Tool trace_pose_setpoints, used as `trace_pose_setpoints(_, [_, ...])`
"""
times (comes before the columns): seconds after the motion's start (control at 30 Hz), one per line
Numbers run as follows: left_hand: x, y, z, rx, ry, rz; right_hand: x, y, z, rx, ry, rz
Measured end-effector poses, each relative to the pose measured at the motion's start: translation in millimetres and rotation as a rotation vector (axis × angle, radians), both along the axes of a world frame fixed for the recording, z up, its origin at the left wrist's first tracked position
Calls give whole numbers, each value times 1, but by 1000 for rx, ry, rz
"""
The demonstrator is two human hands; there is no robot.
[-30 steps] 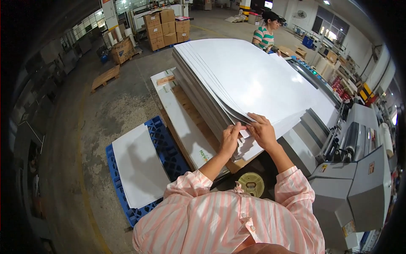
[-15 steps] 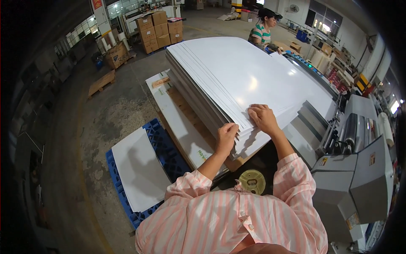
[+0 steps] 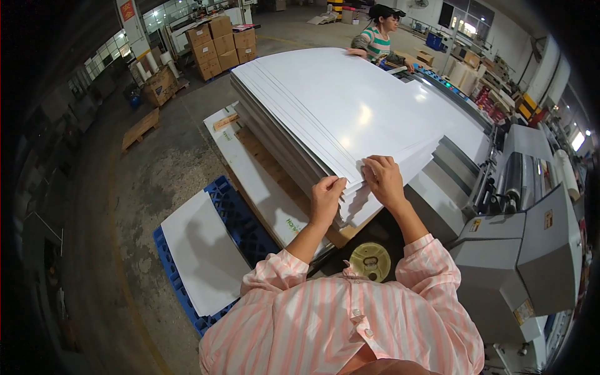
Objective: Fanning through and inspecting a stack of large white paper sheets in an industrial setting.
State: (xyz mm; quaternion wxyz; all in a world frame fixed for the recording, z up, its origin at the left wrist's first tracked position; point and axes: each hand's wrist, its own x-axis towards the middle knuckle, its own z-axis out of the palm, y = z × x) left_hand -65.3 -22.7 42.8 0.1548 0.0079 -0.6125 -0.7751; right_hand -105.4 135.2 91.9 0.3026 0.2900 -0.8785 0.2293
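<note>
A tall stack of large glossy white sheets (image 3: 312, 94) lies in front of me, its upper sheets slightly fanned along the left side. At the near corner my left hand (image 3: 328, 197) is closed, thumb and fingers pinching the corner of a top white sheet. Just to its right, my right hand (image 3: 383, 180) has its fingers bent over the near edge of the same sheets; it appears to grip that edge, though the thumb's hold is partly hidden. Beneath the hands, the lower sheets' corners stick out unevenly.
A wooden pallet (image 3: 259, 150) carries the stack. Left of it, a blue plastic pallet (image 3: 219, 194) holds more white sheets (image 3: 200, 256). A grey machine with rollers (image 3: 494, 262) stands at right. Across the stack a co-worker (image 3: 378, 40) rests a hand on its far edge. Cartons (image 3: 215, 47) stand behind.
My right hand's fingers have drawn up and bent at the sheet edge, closer to my left hand, which keeps its pinch. The co-worker's hand has come onto the stack's far edge.
</note>
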Motion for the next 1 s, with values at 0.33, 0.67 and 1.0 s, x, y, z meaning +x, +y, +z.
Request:
trace_pose_setpoints(0.33, [-2,0,-3,-37,-13,10,7,3,-5,-63,17,-28])
trace_pose_setpoints(0.67, [-1,-1,-4,-104,20,31,7,5,-1,80,-74,-61])
trace_pose_setpoints(1.0, [2,1,1,-79,18,19,7,-1,-3,86,-126,20])
